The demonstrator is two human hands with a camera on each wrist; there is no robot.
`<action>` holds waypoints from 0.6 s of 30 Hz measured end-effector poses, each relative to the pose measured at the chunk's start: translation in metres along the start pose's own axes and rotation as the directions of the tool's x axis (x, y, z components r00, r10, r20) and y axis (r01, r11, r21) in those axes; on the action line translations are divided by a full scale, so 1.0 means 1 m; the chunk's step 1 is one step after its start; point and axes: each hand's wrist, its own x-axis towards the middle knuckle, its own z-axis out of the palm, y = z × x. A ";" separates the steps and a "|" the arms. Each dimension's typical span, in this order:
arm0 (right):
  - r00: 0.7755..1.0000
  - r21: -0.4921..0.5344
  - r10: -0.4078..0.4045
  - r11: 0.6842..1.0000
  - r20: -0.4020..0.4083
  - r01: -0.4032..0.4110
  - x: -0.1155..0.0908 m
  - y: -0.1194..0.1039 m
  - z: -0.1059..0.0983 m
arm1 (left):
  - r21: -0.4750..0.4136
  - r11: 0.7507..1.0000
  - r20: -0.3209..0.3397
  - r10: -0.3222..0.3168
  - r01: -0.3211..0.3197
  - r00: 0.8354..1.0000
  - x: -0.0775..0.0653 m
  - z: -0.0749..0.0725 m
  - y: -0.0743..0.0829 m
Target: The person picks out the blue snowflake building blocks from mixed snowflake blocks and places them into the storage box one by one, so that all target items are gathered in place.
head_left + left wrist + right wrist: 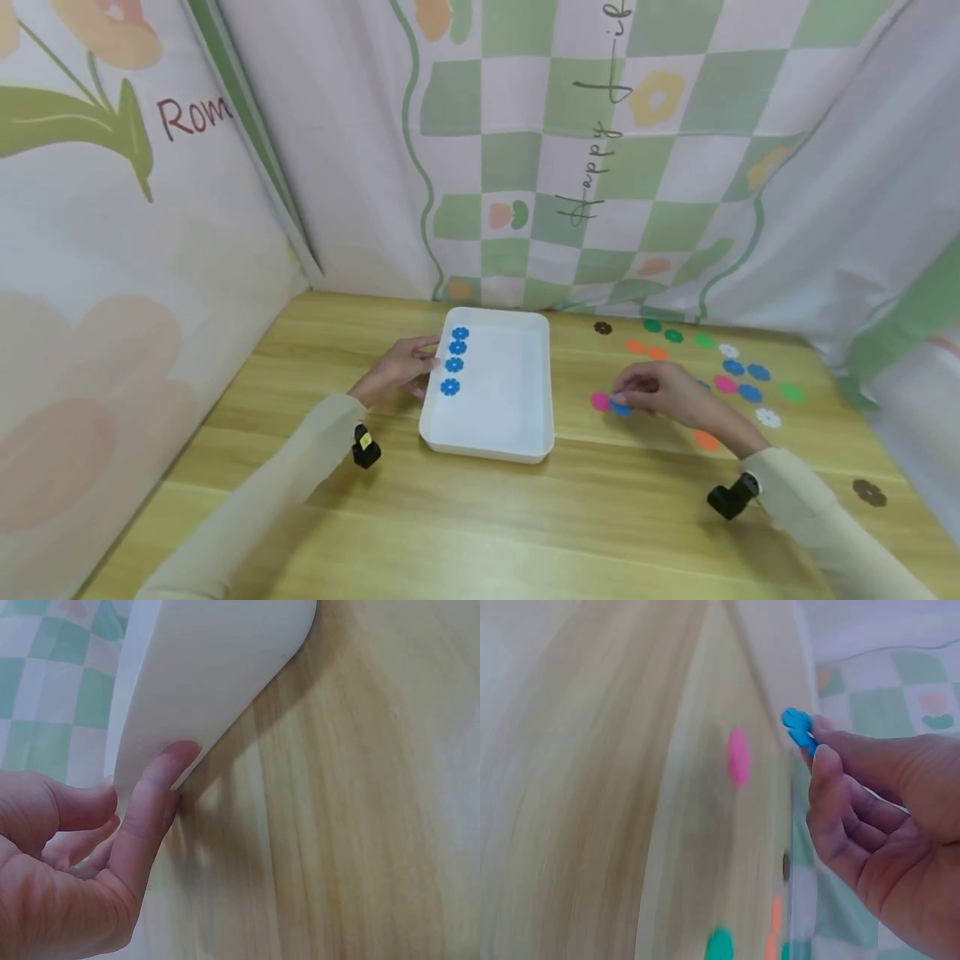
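Note:
My left hand [396, 367] grips the left side of a white tray [502, 392]. In the left wrist view its thumb is at the rim and a finger [154, 780] lies against the outer wall near the base. Inside the tray, several blue flower-shaped discs [454, 364] form a column along the left wall. To the right of the tray, my right hand [667, 392] pinches another blue flower-shaped disc [798, 726] between thumb and forefinger, above the table. A pink disc [601, 402] lies on the table just left of that hand's fingertips.
Loose discs lie on the wooden table [480, 525] around and beyond my right hand: orange [707, 439], green [673, 336], white [767, 417], blue [750, 393] and brown [870, 492]. A checked curtain [510, 158] hangs along the back edge.

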 end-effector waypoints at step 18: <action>0.998 0.275 0.022 0.961 0.053 -0.036 0.067 -0.053 0.036 | -0.008 1.000 0.005 0.017 -0.017 1.000 -0.001 0.001 0.000</action>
